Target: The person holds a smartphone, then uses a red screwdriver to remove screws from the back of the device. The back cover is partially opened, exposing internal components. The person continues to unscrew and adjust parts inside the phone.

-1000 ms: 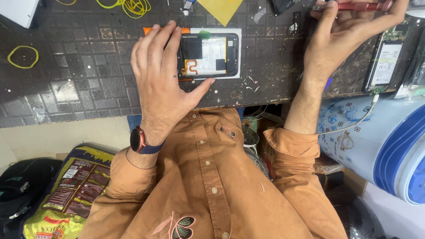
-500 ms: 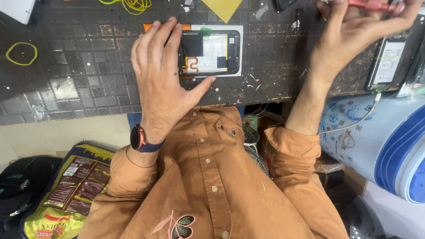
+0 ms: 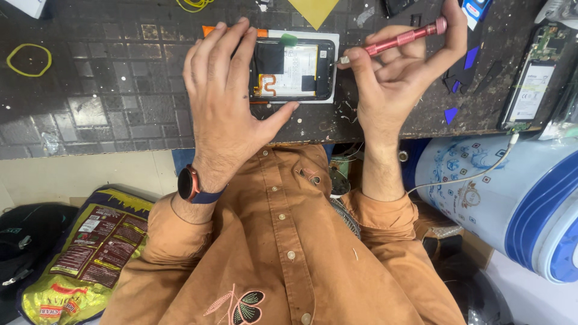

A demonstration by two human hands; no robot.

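Note:
An opened black phone (image 3: 295, 69), back cover off with battery and board showing, lies on a white sheet on the dark worktop (image 3: 108, 102). My left hand (image 3: 226, 102) rests flat over its left end, thumb along the near edge, holding it still. My right hand (image 3: 400, 72) grips a slim red screwdriver (image 3: 400, 40), its tip pointing left and hovering just beside the phone's right end. A watch with a dark strap sits on my left wrist.
A second opened phone with a bare circuit board (image 3: 533, 78) lies at the right. A yellow rubber band (image 3: 28, 59) lies far left, a yellow triangle (image 3: 313, 10) at the top. Below the bench: a blue-and-white container (image 3: 518, 198) and a yellow packet (image 3: 84, 253).
My right hand has come down from the far upper right to beside the phone, bringing the red screwdriver with it. The left hand has stayed on the phone.

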